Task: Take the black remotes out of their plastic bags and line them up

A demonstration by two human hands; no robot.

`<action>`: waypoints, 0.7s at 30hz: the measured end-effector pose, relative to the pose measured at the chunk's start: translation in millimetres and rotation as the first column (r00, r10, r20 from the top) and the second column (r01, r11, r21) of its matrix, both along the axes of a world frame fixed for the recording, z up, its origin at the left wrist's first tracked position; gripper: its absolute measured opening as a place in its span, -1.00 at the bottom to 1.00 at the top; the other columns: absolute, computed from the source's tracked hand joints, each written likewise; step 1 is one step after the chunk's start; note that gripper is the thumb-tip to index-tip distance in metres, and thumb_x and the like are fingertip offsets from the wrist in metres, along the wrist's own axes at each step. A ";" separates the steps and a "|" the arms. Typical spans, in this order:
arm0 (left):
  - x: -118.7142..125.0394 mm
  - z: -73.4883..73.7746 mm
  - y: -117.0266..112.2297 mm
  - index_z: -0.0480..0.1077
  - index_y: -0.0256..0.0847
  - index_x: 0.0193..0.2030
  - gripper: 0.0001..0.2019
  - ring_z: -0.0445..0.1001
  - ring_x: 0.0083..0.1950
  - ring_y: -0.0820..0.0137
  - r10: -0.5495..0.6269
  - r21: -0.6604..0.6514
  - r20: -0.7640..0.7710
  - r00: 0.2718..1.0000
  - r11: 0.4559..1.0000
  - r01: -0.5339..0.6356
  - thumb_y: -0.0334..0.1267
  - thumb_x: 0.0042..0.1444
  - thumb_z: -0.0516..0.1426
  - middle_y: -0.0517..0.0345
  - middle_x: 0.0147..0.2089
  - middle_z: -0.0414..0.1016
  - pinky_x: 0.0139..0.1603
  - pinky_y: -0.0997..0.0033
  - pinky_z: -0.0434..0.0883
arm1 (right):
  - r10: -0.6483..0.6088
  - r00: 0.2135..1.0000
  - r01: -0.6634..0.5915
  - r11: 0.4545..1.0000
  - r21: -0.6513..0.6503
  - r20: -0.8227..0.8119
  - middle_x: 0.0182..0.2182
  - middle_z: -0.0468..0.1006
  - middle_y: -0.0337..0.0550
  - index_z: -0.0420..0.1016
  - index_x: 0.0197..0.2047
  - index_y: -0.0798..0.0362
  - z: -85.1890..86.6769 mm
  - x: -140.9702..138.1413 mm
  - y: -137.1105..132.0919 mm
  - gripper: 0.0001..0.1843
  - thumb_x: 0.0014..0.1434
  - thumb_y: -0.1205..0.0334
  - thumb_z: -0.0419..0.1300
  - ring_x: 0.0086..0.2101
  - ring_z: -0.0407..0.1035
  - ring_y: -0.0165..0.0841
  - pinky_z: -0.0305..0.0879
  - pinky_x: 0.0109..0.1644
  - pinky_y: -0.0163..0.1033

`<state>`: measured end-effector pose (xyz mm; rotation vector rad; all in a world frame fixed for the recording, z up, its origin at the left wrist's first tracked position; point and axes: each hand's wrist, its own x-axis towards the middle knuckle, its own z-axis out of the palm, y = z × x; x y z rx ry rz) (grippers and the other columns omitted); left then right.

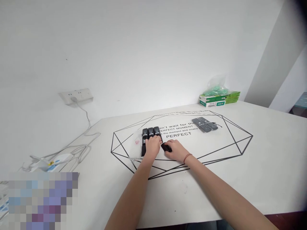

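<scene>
Three black remote controls (150, 131) lie side by side on the white table, near its middle, with their backs up. The leftmost one shows an open battery compartment. My left hand (153, 146) rests over the middle and right remotes, its fingers bent down onto them and hiding their lower parts. Just to the right, my right hand (177, 150) grips a small black piece (166, 147) that looks like a battery cover, close to the tabletop. Farther right, two more dark remotes (204, 124) lie with their buttons up, seemingly in clear wrapping.
A clear plastic bag (135, 145) lies left of the remotes. Green and white boxes (212, 100) with a bag on top stand at the back right against the wall. Cables and a power strip (59, 161) spread over the left side, below a wall socket (80, 95).
</scene>
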<state>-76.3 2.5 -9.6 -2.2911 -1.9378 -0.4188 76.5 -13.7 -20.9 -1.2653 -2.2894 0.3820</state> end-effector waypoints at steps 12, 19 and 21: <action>-26.8 4.1 1.2 0.46 -0.15 -0.11 -0.64 0.27 0.00 0.14 0.065 -0.033 0.108 0.992 0.998 -0.062 -0.38 0.15 -0.12 -0.05 -0.02 0.44 -0.03 0.11 0.15 | 0.021 0.999 -0.023 0.998 0.051 0.044 -0.01 0.42 -0.04 0.40 0.07 0.00 -11.4 -12.6 3.0 -0.57 0.13 0.10 0.12 -0.07 0.26 -0.22 0.12 0.01 -0.16; -28.4 3.9 1.0 0.46 -0.15 -0.08 -0.62 0.28 0.00 0.10 0.062 -0.084 0.088 0.994 0.995 -0.054 -0.40 0.14 -0.13 -0.06 -0.02 0.45 -0.02 0.05 0.16 | 0.019 1.000 -0.018 0.998 0.055 -0.009 -0.02 0.43 -0.07 0.42 0.02 -0.02 -12.3 -12.8 12.5 -0.57 0.14 -0.02 0.08 -0.06 0.24 -0.23 0.10 0.04 -0.15; -27.9 4.9 1.4 0.46 -0.13 -0.08 -0.62 0.28 0.00 0.10 0.064 -0.093 0.086 0.994 0.994 -0.056 -0.39 0.14 -0.12 -0.06 -0.01 0.45 -0.03 0.05 0.17 | -0.074 0.996 0.077 0.996 0.050 -0.050 -0.01 0.42 -0.06 0.42 0.02 0.01 -9.2 1.5 22.6 -0.55 0.16 -0.04 0.04 -0.03 0.22 -0.22 0.08 0.06 -0.13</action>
